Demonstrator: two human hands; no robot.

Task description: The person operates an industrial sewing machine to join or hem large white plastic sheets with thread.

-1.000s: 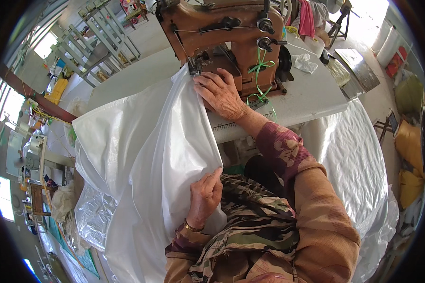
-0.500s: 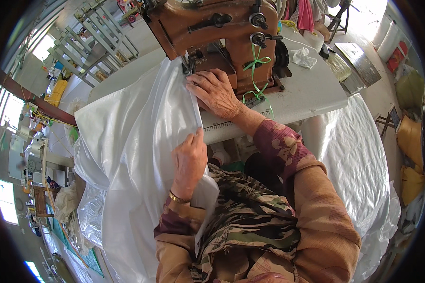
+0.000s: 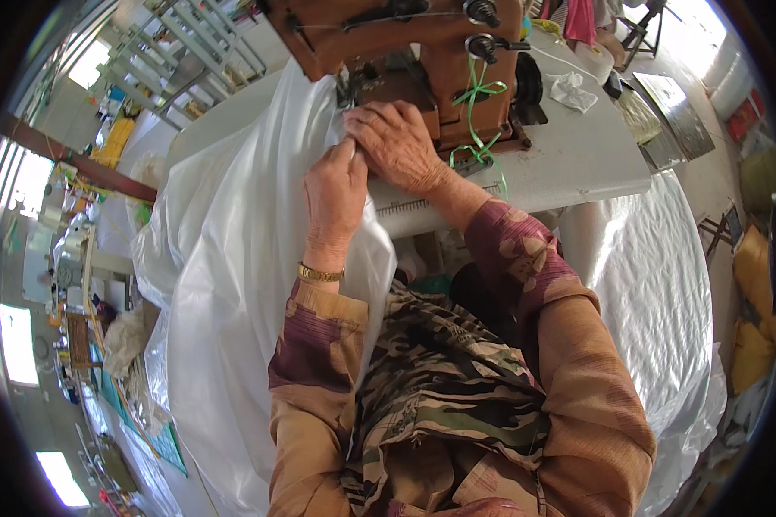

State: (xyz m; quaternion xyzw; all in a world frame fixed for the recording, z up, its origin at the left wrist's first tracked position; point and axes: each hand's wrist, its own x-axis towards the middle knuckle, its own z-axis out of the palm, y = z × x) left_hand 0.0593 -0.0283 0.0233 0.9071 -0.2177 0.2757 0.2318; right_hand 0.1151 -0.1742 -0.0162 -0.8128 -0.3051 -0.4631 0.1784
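A big white plastic sack (image 3: 233,284) hangs from the sewing table down past my left knee. My left hand (image 3: 334,194) pinches its top edge close to the needle of the brown sewing machine (image 3: 405,43). My right hand (image 3: 397,142) lies flat on the same edge, right beside the left hand, pressing it against the machine's base. A green thread (image 3: 478,95) dangles from the machine's front. A gold bracelet sits on my left wrist.
The white table (image 3: 569,159) carries a crumpled tissue (image 3: 573,90) and a thread cone at the back right. A heap of shiny white sacks (image 3: 664,293) lies on my right. Metal racks and cluttered floor stretch away on the left.
My left hand has slid up the sack's edge from near my lap to the machine, meeting my right hand. The view has drawn closer to the machine.
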